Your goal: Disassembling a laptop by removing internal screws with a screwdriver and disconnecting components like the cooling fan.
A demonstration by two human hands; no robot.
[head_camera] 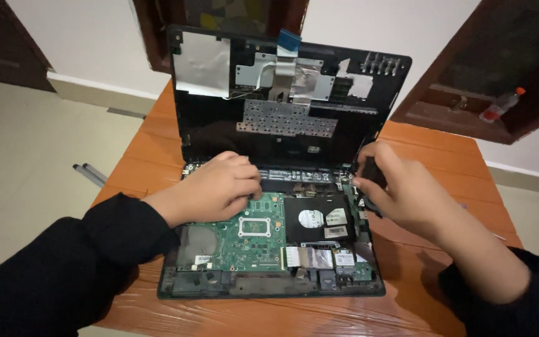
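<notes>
Already opened, the laptop (269,249) shows its green board (254,234) mid-frame; your left hand (216,187) presses flat there, your right hand (400,187) pinches a black part (369,171).

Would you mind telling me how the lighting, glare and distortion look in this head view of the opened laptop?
Head view: soft, dim light, with faint shadows under the left hand and right hand; mild glare on the foil patch of the raised panel; wide-angle distortion tilts the door frames at the edges; the green circuit board is reasonably sharp.
</notes>
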